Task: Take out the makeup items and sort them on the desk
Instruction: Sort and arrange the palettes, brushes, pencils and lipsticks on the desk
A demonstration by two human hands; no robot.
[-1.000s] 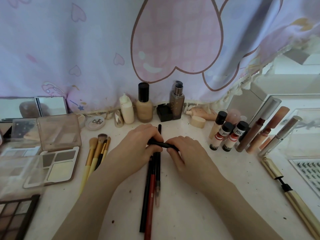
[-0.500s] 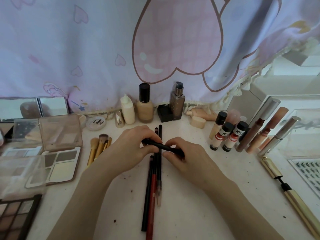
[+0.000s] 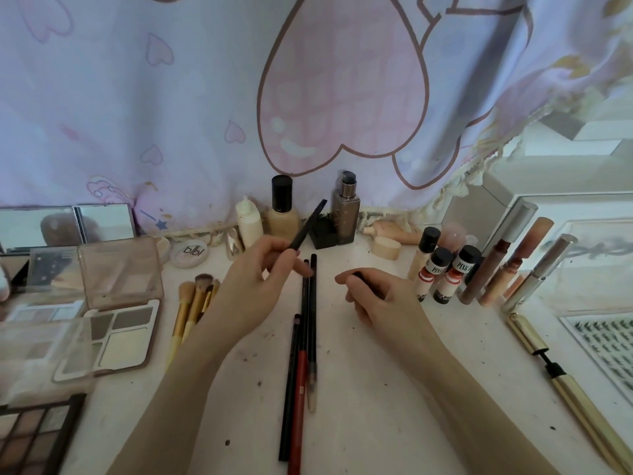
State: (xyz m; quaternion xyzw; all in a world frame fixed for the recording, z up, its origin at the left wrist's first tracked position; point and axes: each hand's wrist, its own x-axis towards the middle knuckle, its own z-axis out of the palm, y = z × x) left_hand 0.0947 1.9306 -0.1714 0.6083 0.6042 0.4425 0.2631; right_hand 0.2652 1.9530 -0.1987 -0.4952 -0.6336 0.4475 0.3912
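- A person's left hand (image 3: pixel 255 286) pinches a slim black pencil (image 3: pixel 307 225) between thumb and curled fingers, its free end tilted up and away toward the back of the white desk (image 3: pixel 376 406).
- The right hand (image 3: pixel 380 299) is curled around a small dark cap (image 3: pixel 363 280), of which only a sliver shows past the fingertips; the two hands are apart, each clear of the other.
- Just below and between the fingers of both hands lies a tight row of pencils (image 3: pixel 305 354), black and red, running lengthwise toward the camera; the left hand's fingertips sit just over the far ends of that row.
- To the left of the left hand's knuckles lie makeup brushes (image 3: pixel 191 310) with pale yellow handles, side by side.
- Beyond the raised pencil stand a foundation bottle (image 3: pixel 283 214) with beige fluid inside and a black cap, a white squeeze bottle (image 3: pixel 249 222) and a grey pump bottle (image 3: pixel 346 214), all upright against the heart-print curtain (image 3: pixel 342 97).
- Right of the right hand's fingers stand three small black-capped bottles (image 3: pixel 442 272) holding pale and reddish liquid, with lip gloss tubes (image 3: pixel 507 265) leaning beyond them.
- Farther left, an open palette (image 3: pixel 113 337) shows grey, brown and cream pans under a hinged clear lid; a dark eyeshadow palette (image 3: pixel 30 437) sits at the near left corner.
- At the far right, a gold mascara (image 3: pixel 565 385) lies pulled apart, beside a tray of false lashes (image 3: pixel 606 341).
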